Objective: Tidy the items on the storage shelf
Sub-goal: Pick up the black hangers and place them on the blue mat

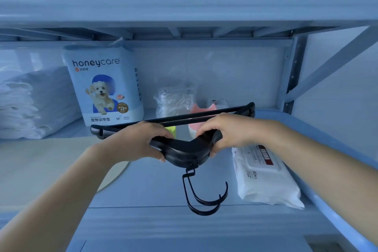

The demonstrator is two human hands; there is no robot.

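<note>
Black coat hangers (185,150) sit mid-frame above the shelf (143,186), stacked together. Left hand (135,143) and right hand (227,131) curl fingers around them. Next, I think, they need laying down neatly.
</note>
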